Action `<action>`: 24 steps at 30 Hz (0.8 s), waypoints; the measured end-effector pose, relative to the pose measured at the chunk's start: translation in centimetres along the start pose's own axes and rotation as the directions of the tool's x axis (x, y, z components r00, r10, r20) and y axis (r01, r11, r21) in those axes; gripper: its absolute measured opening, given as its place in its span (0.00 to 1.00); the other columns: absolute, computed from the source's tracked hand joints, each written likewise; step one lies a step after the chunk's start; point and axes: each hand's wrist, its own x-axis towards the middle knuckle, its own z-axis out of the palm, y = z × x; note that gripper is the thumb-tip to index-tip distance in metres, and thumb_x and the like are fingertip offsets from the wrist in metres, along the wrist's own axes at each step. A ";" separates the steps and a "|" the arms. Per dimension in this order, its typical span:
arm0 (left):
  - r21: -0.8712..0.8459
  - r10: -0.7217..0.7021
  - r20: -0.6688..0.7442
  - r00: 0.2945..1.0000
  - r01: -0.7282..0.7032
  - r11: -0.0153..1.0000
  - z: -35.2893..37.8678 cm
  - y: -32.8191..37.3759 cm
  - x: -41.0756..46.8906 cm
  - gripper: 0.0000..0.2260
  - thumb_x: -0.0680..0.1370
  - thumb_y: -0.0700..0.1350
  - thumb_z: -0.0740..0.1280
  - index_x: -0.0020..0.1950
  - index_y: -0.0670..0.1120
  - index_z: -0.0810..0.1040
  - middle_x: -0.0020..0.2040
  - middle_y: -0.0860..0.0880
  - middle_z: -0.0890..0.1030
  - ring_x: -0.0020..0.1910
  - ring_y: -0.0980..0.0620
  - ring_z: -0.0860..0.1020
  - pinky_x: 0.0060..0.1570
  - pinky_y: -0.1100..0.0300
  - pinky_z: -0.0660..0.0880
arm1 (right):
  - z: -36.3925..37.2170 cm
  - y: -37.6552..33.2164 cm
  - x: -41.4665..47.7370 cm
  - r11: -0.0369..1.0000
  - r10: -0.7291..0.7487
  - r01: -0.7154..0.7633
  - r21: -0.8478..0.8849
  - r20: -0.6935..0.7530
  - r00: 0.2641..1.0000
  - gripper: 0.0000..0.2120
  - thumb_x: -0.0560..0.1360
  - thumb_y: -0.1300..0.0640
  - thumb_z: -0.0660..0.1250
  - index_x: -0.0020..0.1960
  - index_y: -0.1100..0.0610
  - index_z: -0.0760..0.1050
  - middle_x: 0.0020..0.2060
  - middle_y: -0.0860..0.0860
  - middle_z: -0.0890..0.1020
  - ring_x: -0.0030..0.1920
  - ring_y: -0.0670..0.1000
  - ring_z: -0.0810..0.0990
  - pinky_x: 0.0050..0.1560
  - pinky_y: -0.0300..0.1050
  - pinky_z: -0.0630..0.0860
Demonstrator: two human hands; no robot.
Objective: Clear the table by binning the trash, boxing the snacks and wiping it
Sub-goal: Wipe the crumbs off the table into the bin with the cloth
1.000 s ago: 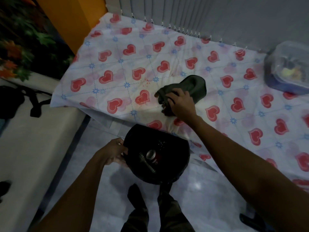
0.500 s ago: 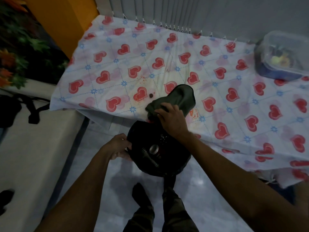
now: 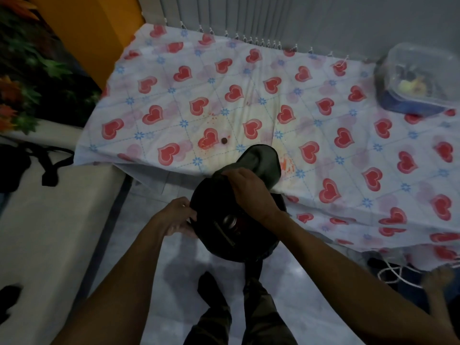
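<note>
On the heart tablecloth, the right hand squeezes the dark cloth at the table edge, just above the black bin that the left hand grips.

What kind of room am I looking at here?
Probably a room in a home: a table under a white cloth printed with red hearts, a clear plastic snack box with a blue base, pale vertical blinds and glossy floor tiles.

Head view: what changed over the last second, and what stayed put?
The right hand dragged the dark cloth across the heart-print tablecloth to the near table edge, above the black bin. The left hand kept gripping the bin rim. The lidded snack box and a small dark crumb stayed put.
</note>
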 end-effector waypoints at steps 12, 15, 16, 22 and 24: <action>-0.044 -0.021 -0.051 0.998 0.018 0.999 -1.8 -0.9 0.2 0.10 0.75 0.26 0.64 0.45 0.41 0.70 0.44 0.35 0.77 0.29 0.36 0.80 0.34 0.38 0.82 | -5.3 2.9 15.2 0.969 0.192 -0.229 -0.090 -0.302 0.934 0.14 0.84 0.52 0.52 0.59 0.55 0.74 0.47 0.54 0.82 0.44 0.54 0.79 0.43 0.49 0.78; -0.044 -0.025 -0.073 0.997 0.022 0.999 -2.4 -1.0 0.4 0.11 0.75 0.26 0.64 0.45 0.42 0.70 0.43 0.35 0.78 0.29 0.37 0.80 0.35 0.38 0.82 | -2.4 4.2 16.5 0.954 0.184 -0.214 -0.210 -0.150 0.971 0.17 0.83 0.47 0.53 0.62 0.56 0.73 0.50 0.58 0.80 0.49 0.59 0.78 0.45 0.54 0.77; -0.043 -0.028 -0.076 0.997 0.024 0.999 -2.5 -1.0 0.4 0.11 0.75 0.26 0.64 0.46 0.42 0.70 0.43 0.35 0.78 0.30 0.36 0.81 0.35 0.38 0.82 | -1.2 4.6 16.4 0.945 0.182 -0.192 -0.265 -0.060 0.981 0.19 0.82 0.45 0.54 0.65 0.56 0.72 0.53 0.59 0.79 0.52 0.62 0.77 0.47 0.56 0.77; -0.041 -0.045 -0.090 0.995 0.041 0.998 -3.6 -0.9 0.7 0.11 0.75 0.26 0.64 0.47 0.41 0.70 0.45 0.34 0.78 0.33 0.35 0.81 0.33 0.40 0.82 | 2.8 5.5 14.6 0.922 0.121 -0.114 -0.370 -0.006 0.993 0.21 0.78 0.46 0.61 0.63 0.59 0.74 0.59 0.63 0.76 0.54 0.65 0.74 0.49 0.54 0.73; -0.050 -0.046 -0.085 0.995 0.042 0.998 -4.0 -0.9 0.8 0.11 0.75 0.26 0.64 0.48 0.41 0.70 0.47 0.32 0.78 0.34 0.34 0.81 0.32 0.42 0.82 | 3.0 5.5 14.2 0.930 0.066 -0.082 -0.359 -0.059 0.996 0.17 0.77 0.51 0.61 0.58 0.61 0.76 0.52 0.63 0.78 0.47 0.64 0.76 0.44 0.53 0.72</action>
